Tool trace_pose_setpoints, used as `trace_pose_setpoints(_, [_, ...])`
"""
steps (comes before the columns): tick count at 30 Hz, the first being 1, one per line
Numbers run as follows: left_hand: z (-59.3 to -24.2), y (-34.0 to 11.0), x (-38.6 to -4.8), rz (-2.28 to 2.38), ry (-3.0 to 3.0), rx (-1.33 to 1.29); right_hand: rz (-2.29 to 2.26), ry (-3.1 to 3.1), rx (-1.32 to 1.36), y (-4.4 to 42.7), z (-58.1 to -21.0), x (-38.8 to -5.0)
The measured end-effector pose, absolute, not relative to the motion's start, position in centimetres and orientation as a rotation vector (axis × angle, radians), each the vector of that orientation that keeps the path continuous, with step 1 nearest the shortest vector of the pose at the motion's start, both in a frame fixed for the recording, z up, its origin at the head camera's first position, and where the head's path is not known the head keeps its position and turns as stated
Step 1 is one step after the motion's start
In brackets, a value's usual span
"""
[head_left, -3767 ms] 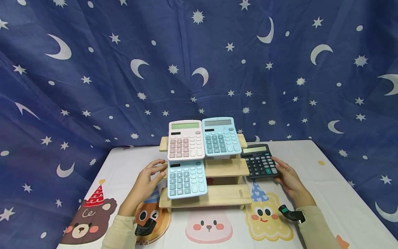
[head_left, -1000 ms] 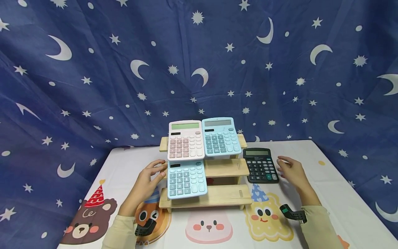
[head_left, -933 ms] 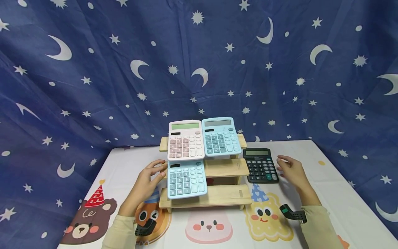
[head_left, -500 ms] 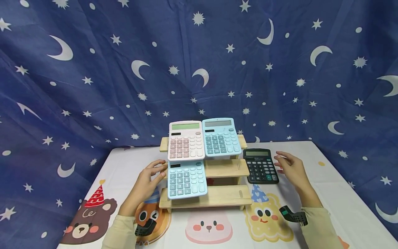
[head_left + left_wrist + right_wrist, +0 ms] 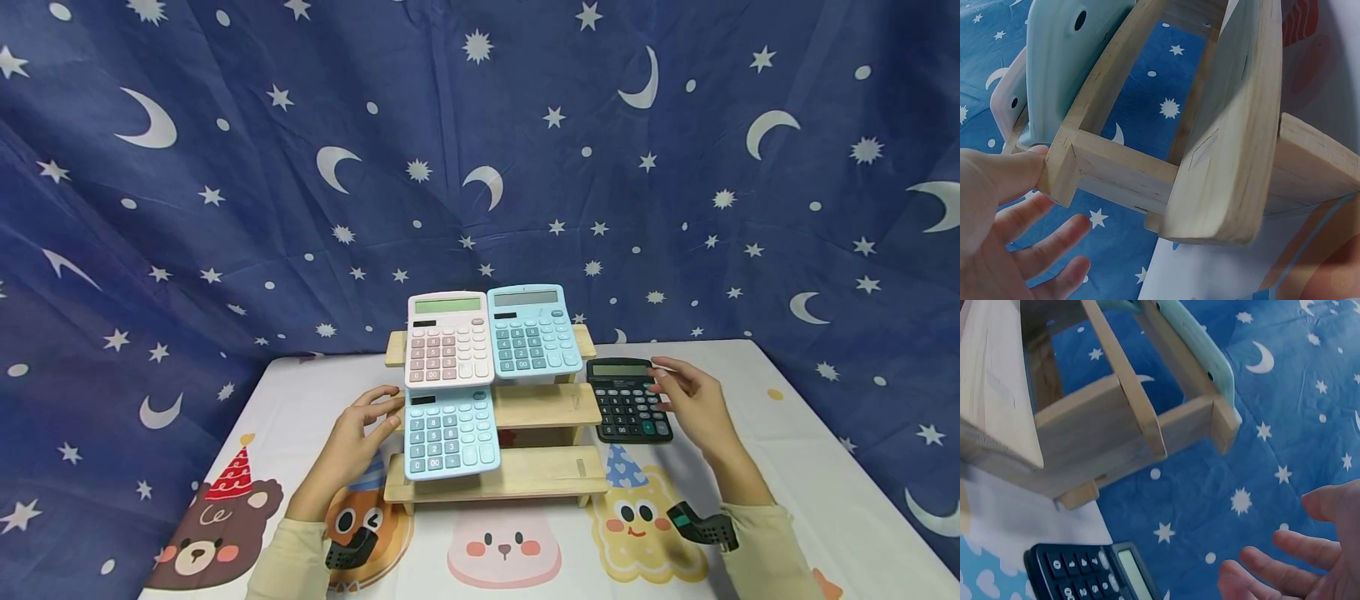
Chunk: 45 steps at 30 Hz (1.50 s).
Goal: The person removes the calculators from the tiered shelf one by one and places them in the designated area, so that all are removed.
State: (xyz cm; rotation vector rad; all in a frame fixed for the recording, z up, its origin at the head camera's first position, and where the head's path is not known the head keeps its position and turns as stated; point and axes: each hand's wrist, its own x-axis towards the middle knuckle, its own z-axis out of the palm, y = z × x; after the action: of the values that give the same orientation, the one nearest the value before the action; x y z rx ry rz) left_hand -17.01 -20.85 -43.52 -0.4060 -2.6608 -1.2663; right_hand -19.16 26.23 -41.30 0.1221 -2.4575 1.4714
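Note:
My left hand (image 5: 357,433) is at the left end of a three-step wooden rack (image 5: 495,475), beside the lower light blue calculator (image 5: 452,433). In the left wrist view, its thumb (image 5: 1013,172) touches the end of the middle board, with the other fingers loosely spread below. The right hand (image 5: 697,408), fingers relaxed, hovers by the right side of a black calculator (image 5: 626,408) on the table. Nothing lies between those fingers in the right wrist view. A pink-and-white calculator (image 5: 448,340) and a second light blue calculator (image 5: 534,332) lean side by side on the top step.
A white cloth (image 5: 780,483) with cartoon prints covers the table. Behind it hangs a dark blue curtain (image 5: 480,250) with moons and stars. The rack's lowest board (image 5: 547,471) has bare wood on its right part.
The black calculator shifted slightly toward the person after the earliest frame, and the right hand drew back from it. That hand has since moved left, over its right edge. The left hand stays put.

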Motion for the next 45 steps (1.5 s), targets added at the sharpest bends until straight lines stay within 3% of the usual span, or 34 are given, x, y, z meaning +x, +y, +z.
trace_pose_setpoints(45, [-43.2, -20.8, -16.9, -1.256, -2.640, -0.433, 1.588, -2.334, 0.711, 20.0, -39.7, -16.3])
